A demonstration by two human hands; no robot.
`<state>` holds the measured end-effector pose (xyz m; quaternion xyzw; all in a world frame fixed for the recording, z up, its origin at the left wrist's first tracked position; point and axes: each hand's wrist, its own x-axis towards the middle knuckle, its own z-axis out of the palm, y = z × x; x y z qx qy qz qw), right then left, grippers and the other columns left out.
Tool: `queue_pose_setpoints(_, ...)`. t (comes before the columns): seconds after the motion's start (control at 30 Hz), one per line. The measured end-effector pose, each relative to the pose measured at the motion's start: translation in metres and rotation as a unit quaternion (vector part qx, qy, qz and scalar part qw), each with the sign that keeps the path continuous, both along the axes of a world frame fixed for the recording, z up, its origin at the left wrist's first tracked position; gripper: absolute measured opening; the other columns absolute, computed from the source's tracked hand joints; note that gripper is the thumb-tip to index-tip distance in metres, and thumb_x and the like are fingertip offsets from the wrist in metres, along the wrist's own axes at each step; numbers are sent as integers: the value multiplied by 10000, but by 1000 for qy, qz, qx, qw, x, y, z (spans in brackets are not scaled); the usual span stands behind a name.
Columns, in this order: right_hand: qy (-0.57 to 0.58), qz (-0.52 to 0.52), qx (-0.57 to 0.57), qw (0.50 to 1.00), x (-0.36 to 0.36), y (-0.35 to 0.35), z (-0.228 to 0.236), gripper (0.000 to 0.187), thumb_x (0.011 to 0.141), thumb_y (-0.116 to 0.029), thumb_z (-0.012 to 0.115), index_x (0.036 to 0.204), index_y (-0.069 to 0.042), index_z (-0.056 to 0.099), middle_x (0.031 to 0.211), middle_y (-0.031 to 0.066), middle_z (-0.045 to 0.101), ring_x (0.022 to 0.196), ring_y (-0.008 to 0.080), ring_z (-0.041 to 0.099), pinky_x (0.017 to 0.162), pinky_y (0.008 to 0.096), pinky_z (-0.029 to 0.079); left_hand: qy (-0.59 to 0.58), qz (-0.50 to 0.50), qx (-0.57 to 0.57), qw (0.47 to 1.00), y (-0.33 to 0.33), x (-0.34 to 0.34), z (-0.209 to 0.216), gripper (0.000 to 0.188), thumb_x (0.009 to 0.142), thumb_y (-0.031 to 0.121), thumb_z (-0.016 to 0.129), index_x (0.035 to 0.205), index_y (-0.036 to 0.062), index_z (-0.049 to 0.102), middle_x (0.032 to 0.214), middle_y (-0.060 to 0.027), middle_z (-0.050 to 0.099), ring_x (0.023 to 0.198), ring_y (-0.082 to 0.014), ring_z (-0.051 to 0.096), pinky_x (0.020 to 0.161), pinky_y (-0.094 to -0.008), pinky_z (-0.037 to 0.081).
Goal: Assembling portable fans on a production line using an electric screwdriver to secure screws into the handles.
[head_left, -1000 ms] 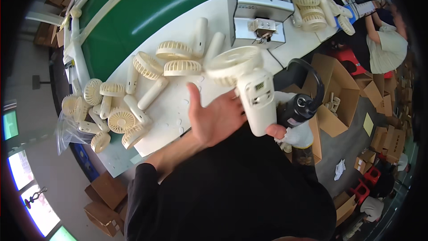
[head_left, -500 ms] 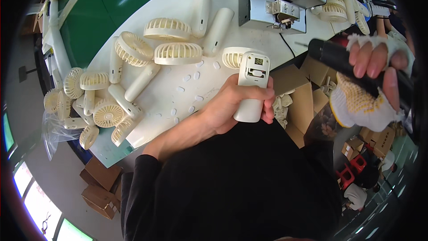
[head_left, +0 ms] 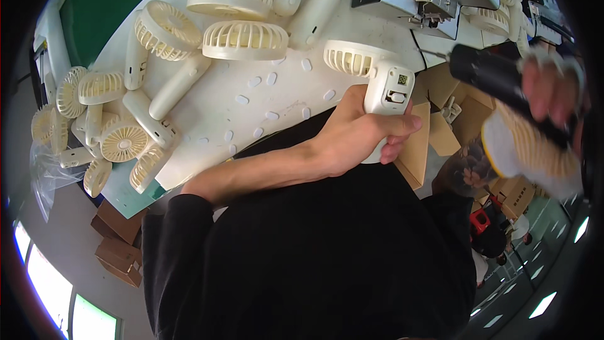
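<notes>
My left hand is wrapped round the handle of a cream handheld fan. The fan's round caged head points toward the bench, and its handle shows a small display and a recessed opening with a white part inside. On the right, my right hand, in a white knitted glove with bare fingertips, grips a black electric screwdriver. Its thin bit points left, just above and right of the fan's handle, apart from it. Small white oval pieces lie scattered on the white bench.
Several more cream fans lie at the left and back of the bench. A grey metal device stands at the back right. Below the bench's right side is an open cardboard box. Brown boxes sit on the floor at left.
The view has shifted, and the bench things appear higher and further left. Between the screwdriver bit and the fan the gap is narrower. Both hands keep their hold.
</notes>
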<state>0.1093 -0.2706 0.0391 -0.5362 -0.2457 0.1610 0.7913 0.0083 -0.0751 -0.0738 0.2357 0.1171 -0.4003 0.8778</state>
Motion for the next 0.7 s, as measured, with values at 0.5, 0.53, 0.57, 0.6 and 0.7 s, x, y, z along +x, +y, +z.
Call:
queue_pose_setpoints(0.5, -74, -39, -23, 996, -70, 13, 33, 335, 910, -284, 558, 1186, -129, 450, 812, 37, 528, 670, 221, 542, 687, 433, 455, -29, -13, 55, 998, -9, 1, 4, 109, 817, 20, 599, 783, 32, 497, 581, -44, 510, 467, -125, 486, 476, -303, 421)
queue_pose_setpoints(0.53, -68, -50, -29, 996, -72, 14, 32, 331, 909, -284, 558, 1182, -130, 451, 813, 35, 525, 675, 218, 539, 694, 430, 448, -38, -13, 58, 997, -9, 0, 2, 109, 819, 22, 599, 785, 31, 495, 580, -45, 513, 464, -123, 486, 475, -303, 419)
queue_pose_setpoints(0.57, -65, -60, -33, 996, -74, 16, 31, 327, 908, -284, 559, 1177, -131, 451, 814, 32, 522, 680, 215, 535, 701, 427, 442, -36, -11, 57, 998, -8, -1, 1, 109, 819, 22, 599, 785, 31, 495, 580, -45, 513, 464, -123, 486, 475, -303, 419)
queue_pose_setpoints(0.6, -58, -68, -37, 995, -76, 18, 30, 323, 907, -284, 559, 1172, -133, 452, 815, 30, 520, 685, 212, 531, 708, 425, 436, -44, -14, 68, 997, -8, -2, 1, 110, 821, 24, 598, 786, 30, 493, 579, -46, 514, 463, -122, 485, 469, -301, 413)
queue_pose_setpoints(0.7, -48, -92, -46, 994, -82, 21, 32, 311, 905, -284, 559, 1157, -137, 454, 819, 22, 512, 700, 203, 520, 728, 417, 417, -48, -12, 80, 996, -8, -1, 3, 117, 824, 25, 597, 788, 29, 486, 579, -46, 511, 463, -119, 482, 457, -298, 402)
